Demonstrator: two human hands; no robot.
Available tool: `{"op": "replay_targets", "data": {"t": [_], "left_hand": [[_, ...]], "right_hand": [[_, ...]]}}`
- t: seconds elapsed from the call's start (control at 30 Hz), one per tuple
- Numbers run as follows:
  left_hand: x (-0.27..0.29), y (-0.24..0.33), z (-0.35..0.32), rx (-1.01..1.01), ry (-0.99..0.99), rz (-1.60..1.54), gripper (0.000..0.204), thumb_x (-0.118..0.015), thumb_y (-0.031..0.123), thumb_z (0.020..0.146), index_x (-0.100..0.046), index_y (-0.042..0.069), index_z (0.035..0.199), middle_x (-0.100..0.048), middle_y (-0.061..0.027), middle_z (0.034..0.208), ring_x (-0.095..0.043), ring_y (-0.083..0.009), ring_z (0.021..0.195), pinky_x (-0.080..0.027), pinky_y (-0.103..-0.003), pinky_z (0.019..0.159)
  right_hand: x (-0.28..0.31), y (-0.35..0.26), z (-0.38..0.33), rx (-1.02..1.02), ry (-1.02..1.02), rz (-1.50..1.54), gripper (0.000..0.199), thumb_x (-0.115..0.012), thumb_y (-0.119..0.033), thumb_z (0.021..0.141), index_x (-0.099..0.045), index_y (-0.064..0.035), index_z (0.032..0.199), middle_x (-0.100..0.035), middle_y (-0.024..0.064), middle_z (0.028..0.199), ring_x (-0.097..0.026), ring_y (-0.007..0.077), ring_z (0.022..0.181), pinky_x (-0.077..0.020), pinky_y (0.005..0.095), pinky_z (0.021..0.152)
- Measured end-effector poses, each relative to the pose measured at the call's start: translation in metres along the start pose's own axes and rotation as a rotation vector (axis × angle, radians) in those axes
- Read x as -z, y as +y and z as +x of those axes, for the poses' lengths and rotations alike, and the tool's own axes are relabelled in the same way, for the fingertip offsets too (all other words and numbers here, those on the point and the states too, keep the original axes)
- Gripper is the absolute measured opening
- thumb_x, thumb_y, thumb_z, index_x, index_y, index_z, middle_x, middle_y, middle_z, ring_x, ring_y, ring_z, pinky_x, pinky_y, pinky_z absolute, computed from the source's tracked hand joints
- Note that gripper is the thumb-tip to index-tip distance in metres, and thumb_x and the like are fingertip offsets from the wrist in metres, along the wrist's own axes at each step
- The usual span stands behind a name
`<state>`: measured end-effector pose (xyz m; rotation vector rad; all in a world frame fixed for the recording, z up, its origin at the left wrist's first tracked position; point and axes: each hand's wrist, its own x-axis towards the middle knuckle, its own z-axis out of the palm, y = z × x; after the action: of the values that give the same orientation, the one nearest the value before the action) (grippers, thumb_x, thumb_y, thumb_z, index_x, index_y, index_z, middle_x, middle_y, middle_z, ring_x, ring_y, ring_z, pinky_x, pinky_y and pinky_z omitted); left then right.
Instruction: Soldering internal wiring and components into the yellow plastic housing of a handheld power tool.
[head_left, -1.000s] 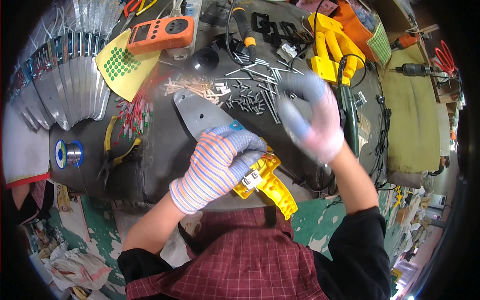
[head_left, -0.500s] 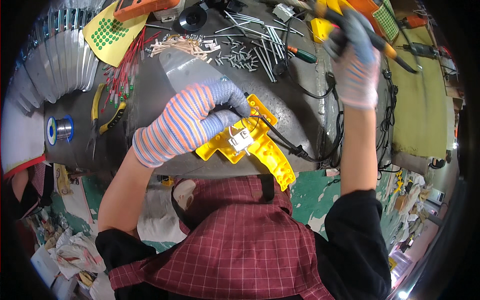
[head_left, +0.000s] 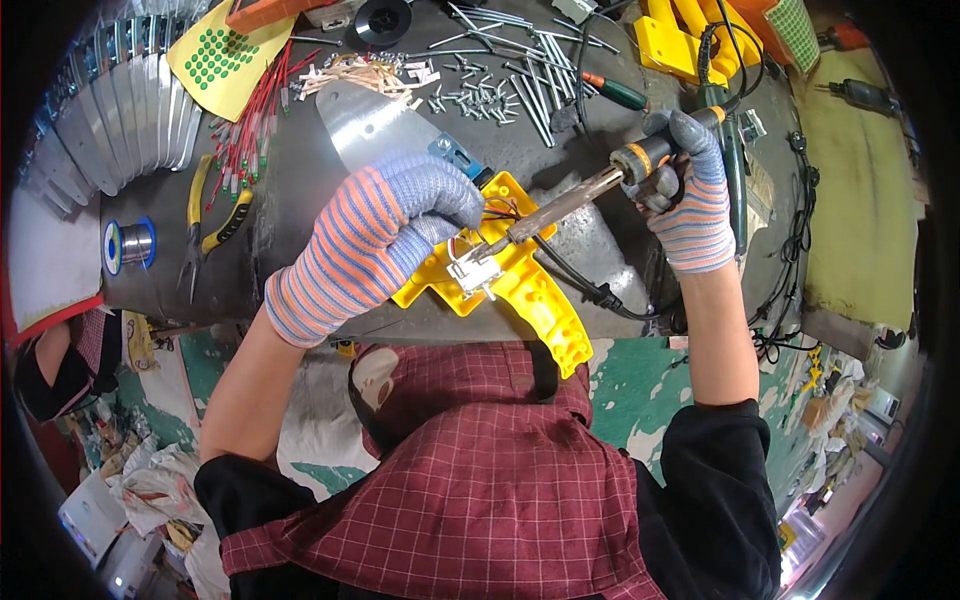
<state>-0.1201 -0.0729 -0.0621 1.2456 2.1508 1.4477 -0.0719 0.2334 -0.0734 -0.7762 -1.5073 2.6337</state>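
My right hand [head_left: 697, 215], in a striped glove, grips a soldering iron [head_left: 568, 207] by its handle. The iron slants down to the left, its tip at a small white switch [head_left: 474, 275]. That switch lies on a yellow plastic tool-housing half [head_left: 545, 308] at the bench's near edge. My left hand [head_left: 365, 240], gloved too, is closed over the housing's left side, finger and thumb together beside thin wires [head_left: 500, 208]. What they pinch is hidden. A black cable [head_left: 572, 279] runs from the housing to the right. Behind my left hand lies a flat metal plate [head_left: 370, 125].
Pliers [head_left: 200, 225] and a solder spool [head_left: 130, 246] lie left. Farther back are red wires [head_left: 240, 150], screws [head_left: 480, 102], metal rods [head_left: 538, 100] and a screwdriver [head_left: 618, 93]. Yellow housings [head_left: 668, 48] stand back right; dark cables [head_left: 795, 240] bunch at the right.
My right hand has come down and left with the soldering iron, bringing its tip to the switch. My left hand stays at the housing, its fingers shifted slightly left.
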Motion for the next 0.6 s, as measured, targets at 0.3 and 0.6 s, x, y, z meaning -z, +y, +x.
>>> {"op": "replay_targets", "data": {"t": [0.3, 0.6], "left_hand": [[0.0022, 0.0003, 0.0019, -0.036, -0.025, 0.066, 0.009, -0.064, 0.004, 0.082, -0.065, 0.003, 0.092, -0.067, -0.0107, 0.097, -0.064, -0.0273, 0.094, -0.049, -0.037, 0.086], [0.0039, 0.0051, 0.0057, -0.002, -0.072, 0.126, 0.015, -0.064, 0.004, 0.077, -0.066, 0.003, 0.093, -0.068, -0.0103, 0.097, -0.063, -0.0291, 0.095, -0.049, -0.038, 0.086]], "right_hand": [[0.0067, 0.0040, 0.0048, -0.062, 0.032, 0.005, 0.022, -0.065, -0.034, 0.087, -0.065, -0.0119, 0.092, -0.067, 0.0012, 0.079, -0.067, 0.0173, 0.067, -0.0560, 0.0299, 0.056], [0.0010, 0.0059, -0.0011, -0.041, 0.037, -0.037, 0.022, -0.064, -0.034, 0.087, -0.065, -0.0131, 0.093, -0.065, 0.0004, 0.077, -0.065, 0.0160, 0.065, -0.0539, 0.0278, 0.054]]}}
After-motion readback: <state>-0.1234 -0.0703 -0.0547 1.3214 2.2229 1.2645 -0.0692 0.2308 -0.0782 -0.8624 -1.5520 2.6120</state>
